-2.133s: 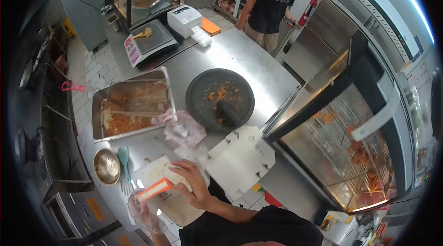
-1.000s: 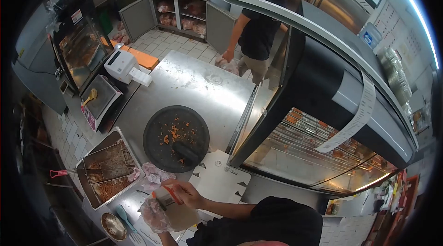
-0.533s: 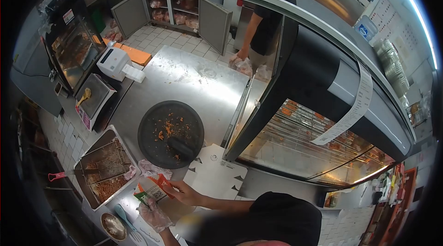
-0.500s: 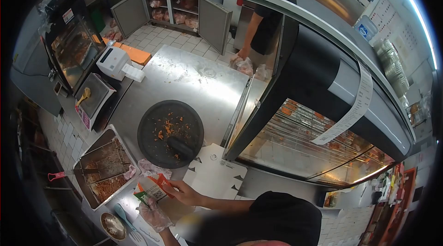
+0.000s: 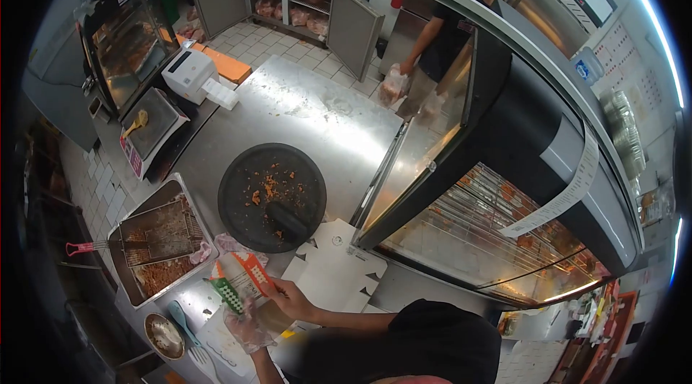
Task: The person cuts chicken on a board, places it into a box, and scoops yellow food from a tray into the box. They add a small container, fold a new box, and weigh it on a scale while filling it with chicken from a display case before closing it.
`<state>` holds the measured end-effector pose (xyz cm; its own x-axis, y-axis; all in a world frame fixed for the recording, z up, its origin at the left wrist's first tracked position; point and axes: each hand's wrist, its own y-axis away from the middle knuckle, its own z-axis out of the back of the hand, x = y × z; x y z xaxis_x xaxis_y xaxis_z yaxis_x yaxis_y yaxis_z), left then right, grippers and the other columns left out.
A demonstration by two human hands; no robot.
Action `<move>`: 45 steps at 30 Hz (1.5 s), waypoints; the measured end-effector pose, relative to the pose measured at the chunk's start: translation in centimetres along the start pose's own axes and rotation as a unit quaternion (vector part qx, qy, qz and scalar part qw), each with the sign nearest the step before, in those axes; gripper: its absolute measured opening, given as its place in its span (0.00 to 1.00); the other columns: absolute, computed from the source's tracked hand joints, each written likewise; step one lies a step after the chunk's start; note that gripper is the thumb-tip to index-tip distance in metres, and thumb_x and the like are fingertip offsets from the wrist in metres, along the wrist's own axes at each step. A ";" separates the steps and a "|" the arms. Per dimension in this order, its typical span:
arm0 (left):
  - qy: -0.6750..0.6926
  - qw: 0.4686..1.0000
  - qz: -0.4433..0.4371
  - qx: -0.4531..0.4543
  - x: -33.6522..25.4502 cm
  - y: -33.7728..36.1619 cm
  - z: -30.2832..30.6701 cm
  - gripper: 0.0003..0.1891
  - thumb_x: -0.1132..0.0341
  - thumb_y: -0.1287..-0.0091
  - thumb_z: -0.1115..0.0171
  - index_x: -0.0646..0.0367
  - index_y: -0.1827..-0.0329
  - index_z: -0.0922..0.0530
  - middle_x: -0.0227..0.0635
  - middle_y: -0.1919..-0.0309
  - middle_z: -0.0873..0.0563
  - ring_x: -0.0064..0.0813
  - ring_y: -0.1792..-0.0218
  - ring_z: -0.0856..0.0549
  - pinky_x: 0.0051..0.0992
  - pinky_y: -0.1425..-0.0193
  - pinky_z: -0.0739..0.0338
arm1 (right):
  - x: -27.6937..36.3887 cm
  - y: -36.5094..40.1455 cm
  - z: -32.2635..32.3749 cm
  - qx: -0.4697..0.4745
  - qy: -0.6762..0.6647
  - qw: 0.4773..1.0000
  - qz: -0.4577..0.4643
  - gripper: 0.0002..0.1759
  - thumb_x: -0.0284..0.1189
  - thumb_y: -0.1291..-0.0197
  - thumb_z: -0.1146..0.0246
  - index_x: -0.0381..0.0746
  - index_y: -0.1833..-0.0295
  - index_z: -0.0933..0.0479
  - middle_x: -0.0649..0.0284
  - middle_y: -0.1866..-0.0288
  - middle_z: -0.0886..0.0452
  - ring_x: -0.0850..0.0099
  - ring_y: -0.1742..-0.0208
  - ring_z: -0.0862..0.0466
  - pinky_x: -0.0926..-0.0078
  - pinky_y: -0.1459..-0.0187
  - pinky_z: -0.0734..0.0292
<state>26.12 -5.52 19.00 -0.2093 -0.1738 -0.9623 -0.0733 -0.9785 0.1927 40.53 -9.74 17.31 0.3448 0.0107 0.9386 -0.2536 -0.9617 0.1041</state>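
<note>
Two paper sleeves or packets, a green one and a red one, are held up near the table's front edge. My left hand, in a clear plastic glove, is closed on the green packet from below. My bare right hand pinches the red packet at its right side. Below my right hand lies a flat white cardboard sheet. Just behind the packets is a round black stone mortar with reddish crumbs and a black pestle.
A metal tray with a wire basket and crumbs sits left. A metal bowl and blue utensil lie nearby. Scale and printer stand at back left, a glass warmer at right. A person holds a bag beyond.
My hands have parted the packets, so the green and red ones show separately. The other person stands more upright with a bag lifted. The view has shifted slightly.
</note>
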 end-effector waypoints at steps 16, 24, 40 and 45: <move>0.281 0.956 -0.039 -0.078 -1.3 -1.4 1.1 0.44 0.26 0.31 0.68 0.41 0.18 0.54 0.49 0.24 0.41 0.53 0.24 0.42 0.60 0.23 0.54 | -3.2 -2.5 8.1 0.080 0.507 0.858 0.008 0.20 0.45 0.41 0.31 0.38 0.57 0.20 0.56 0.58 0.17 0.56 0.56 0.17 0.60 0.56 0.23; 0.358 0.905 -0.082 -0.214 0.4 -2.3 -0.2 0.41 0.28 0.29 0.66 0.38 0.18 0.54 0.46 0.21 0.46 0.49 0.21 0.47 0.57 0.21 0.59 | 2.6 1.7 -3.3 0.196 0.174 0.949 0.174 0.22 0.32 0.45 0.28 0.39 0.45 0.23 0.55 0.48 0.23 0.55 0.47 0.21 0.61 0.45 0.25; 0.389 0.890 -0.105 -0.213 3.3 1.7 14.0 0.19 0.59 0.25 0.47 0.63 0.38 0.28 0.40 0.49 0.19 0.36 0.42 0.20 0.33 0.35 0.27 | -4.3 1.9 -0.7 0.139 0.263 0.923 0.243 0.20 0.30 0.50 0.24 0.39 0.51 0.19 0.58 0.53 0.17 0.59 0.50 0.19 0.61 0.45 0.26; 0.250 0.914 -0.068 -0.312 6.2 8.3 20.8 0.20 0.57 0.27 0.41 0.60 0.39 0.26 0.35 0.57 0.18 0.26 0.55 0.18 0.25 0.53 0.26 | -6.7 0.3 7.5 0.141 0.616 0.768 0.105 0.31 0.38 0.53 0.25 0.46 0.41 0.24 0.58 0.39 0.29 0.55 0.33 0.33 0.52 0.37 0.35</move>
<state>3.93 -12.40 18.59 0.2441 0.0784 -0.9666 0.5386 -0.8398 0.0679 44.93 -12.10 8.63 -0.8381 -0.0694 0.5411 0.0793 -0.9968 -0.0050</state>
